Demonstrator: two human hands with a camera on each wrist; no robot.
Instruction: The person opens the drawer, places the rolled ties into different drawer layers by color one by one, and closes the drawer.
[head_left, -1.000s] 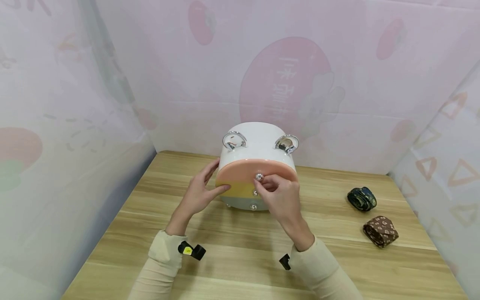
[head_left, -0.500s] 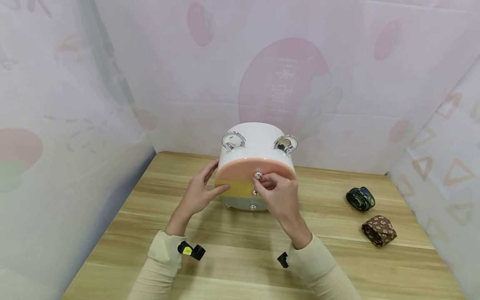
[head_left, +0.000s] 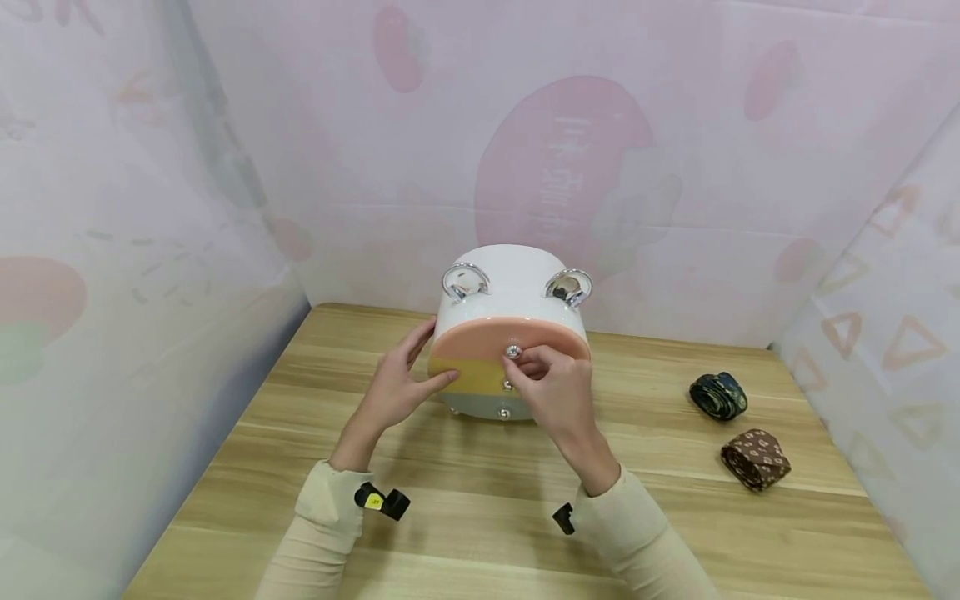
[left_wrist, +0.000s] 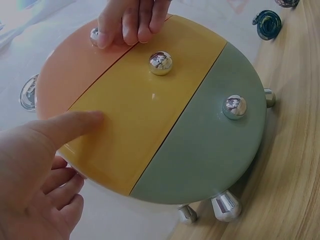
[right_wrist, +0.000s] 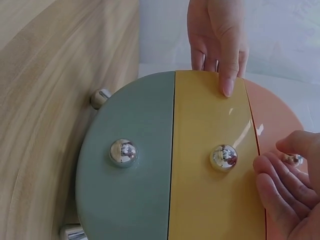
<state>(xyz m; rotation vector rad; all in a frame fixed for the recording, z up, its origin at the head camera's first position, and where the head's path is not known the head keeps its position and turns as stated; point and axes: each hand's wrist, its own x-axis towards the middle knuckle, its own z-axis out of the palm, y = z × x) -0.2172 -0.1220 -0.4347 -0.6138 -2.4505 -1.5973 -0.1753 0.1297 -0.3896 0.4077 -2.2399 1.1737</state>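
A small drum-shaped drawer cabinet stands on the table, with a white shell and orange, yellow and green drawer fronts. My right hand pinches the silver knob of the top, orange drawer between thumb and fingers. At the cabinet's left edge, my left hand grips the body: its thumb lies on the yellow drawer front, and its fingers go round the side. The yellow front's knob and the green front's knob are untouched. All three fronts appear flush in the wrist views.
Two shiny ear-like pieces stick up from the cabinet's top, and short silver feet hold it off the wooden table. To the right lie a rolled dark patterned tie and a rolled brown one. Printed cloth walls surround the table.
The whole scene sits slightly further left in the head view. Both hands keep their places on the cabinet and the knob.
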